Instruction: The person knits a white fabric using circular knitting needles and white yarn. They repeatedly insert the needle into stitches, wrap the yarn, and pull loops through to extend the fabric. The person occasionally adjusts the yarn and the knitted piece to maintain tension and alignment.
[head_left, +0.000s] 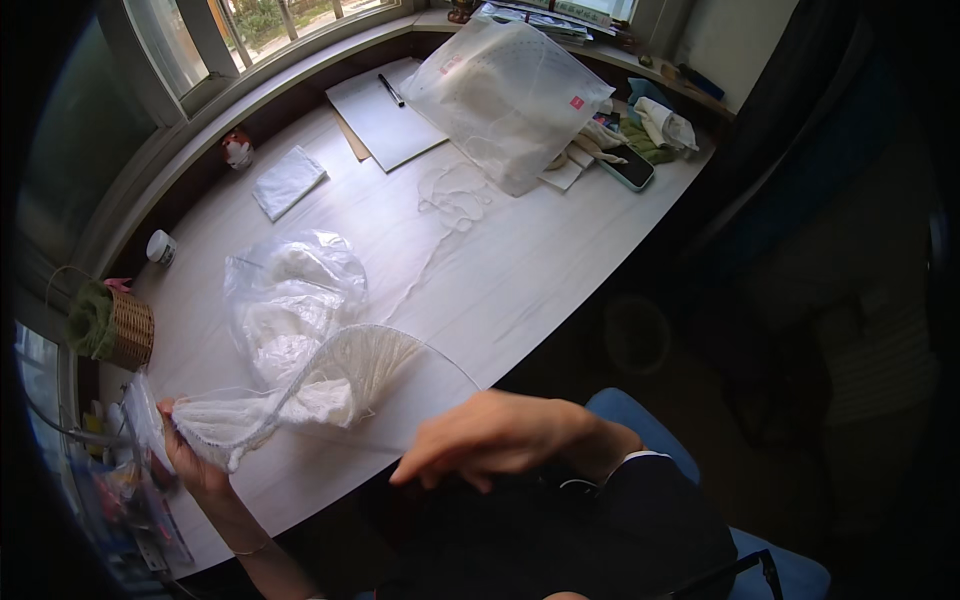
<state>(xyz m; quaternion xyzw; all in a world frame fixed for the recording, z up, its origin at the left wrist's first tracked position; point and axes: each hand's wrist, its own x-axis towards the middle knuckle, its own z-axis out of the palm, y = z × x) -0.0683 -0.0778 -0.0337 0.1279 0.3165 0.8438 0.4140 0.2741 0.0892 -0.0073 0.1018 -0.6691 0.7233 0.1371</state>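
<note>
A cream-white piece of knitting (322, 401) hangs in a curve on what looks like a circular knitting needle. My left hand (187, 457) grips its left end above the desk's near left part. A thin needle cable (457, 362) arcs from the knitting's right side towards my right hand (495, 435), which hovers at the desk's front edge. Its fingers are bent with the index finger pointing left; whether it holds anything is hidden. Just behind the knitting lies a clear plastic bag (296, 289) with white yarn in it. A loose strand of yarn (454, 199) trails on the desk.
On the pale desk (525, 285) lie a folded white cloth or packet (290, 182), a paper pad (390, 124) with a black pen (391, 90), a large translucent bag (510, 105) and a phone (630, 169). A wicker basket (133, 330) and small jar (160, 247) stand left.
</note>
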